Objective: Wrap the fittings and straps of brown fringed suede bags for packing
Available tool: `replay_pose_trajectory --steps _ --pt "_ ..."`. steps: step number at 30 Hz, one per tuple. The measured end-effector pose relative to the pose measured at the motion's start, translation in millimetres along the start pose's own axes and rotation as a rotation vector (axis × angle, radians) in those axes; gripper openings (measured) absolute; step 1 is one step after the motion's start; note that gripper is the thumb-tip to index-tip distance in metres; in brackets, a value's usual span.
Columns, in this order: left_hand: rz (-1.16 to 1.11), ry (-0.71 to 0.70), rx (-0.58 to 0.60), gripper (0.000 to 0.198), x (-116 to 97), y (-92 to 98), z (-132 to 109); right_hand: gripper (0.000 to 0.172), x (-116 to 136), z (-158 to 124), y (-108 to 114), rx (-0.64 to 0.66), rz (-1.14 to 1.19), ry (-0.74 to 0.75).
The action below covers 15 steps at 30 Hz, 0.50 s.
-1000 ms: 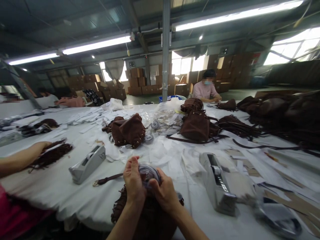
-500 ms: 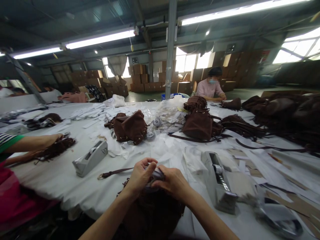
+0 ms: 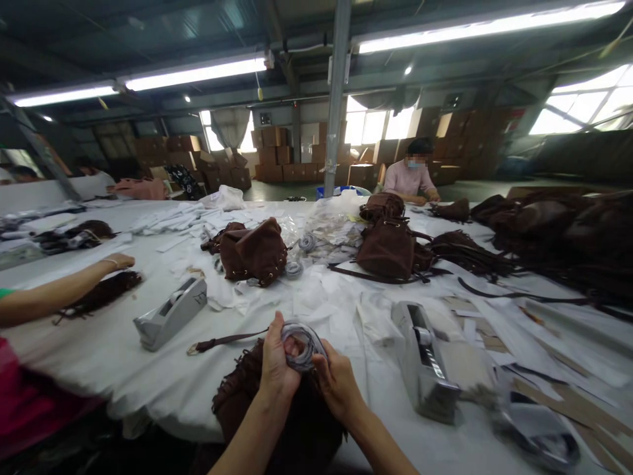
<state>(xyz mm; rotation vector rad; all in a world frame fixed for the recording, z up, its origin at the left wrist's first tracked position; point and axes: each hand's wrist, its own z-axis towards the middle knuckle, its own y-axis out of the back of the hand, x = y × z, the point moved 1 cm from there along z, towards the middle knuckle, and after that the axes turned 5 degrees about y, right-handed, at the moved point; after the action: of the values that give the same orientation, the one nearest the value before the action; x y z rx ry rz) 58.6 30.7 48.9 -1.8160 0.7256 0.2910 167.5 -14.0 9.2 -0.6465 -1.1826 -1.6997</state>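
Between my two hands is a rolled-up grey strap (image 3: 302, 346), its round open coil facing me. My left hand (image 3: 277, 363) grips the coil's left side, with fingertips showing through the middle. On the right rim, the thumb and fingers of my right hand (image 3: 336, 376) close on the coil's outer end. Beneath my wrists lies a dark brown fringed bag (image 3: 242, 396), partly hidden by my forearms. A thin brown strap with a buckle (image 3: 217, 343) stretches out to its left on the white-covered table (image 3: 163, 369).
Grey tape dispensers stand left (image 3: 171, 313) and right (image 3: 426, 363) of my hands. Farther back are brown bags (image 3: 252, 252) and more grey coils (image 3: 306, 242). A co-worker's arm (image 3: 64, 290) reaches in from the left; another person (image 3: 408, 178) sits across the table.
The coil has been tipped up so its round opening shows, and my left thumb has straightened upward. More of the fringed bag is visible. At left, the co-worker's hand has lifted off the dark fringed piece.
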Motion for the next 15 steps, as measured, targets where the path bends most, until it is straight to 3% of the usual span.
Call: replay_pose_trajectory --steps 5,9,12,15 --pt "0.098 -0.125 0.001 0.038 -3.8 4.4 4.1 0.059 1.4 3.9 25.5 0.055 -0.049 -0.086" --pt "0.279 -0.17 0.088 0.04 -11.3 -3.3 -0.9 0.064 14.8 22.8 49.3 0.181 0.156 -0.107" --pt "0.295 -0.176 0.098 0.04 -10.4 -10.3 -5.0 0.066 20.8 28.5 43.6 0.196 0.166 -0.065" --pt "0.172 -0.208 0.068 0.036 -3.0 -12.2 -5.2 0.05 19.1 22.9 22.4 0.05 0.077 -0.025"
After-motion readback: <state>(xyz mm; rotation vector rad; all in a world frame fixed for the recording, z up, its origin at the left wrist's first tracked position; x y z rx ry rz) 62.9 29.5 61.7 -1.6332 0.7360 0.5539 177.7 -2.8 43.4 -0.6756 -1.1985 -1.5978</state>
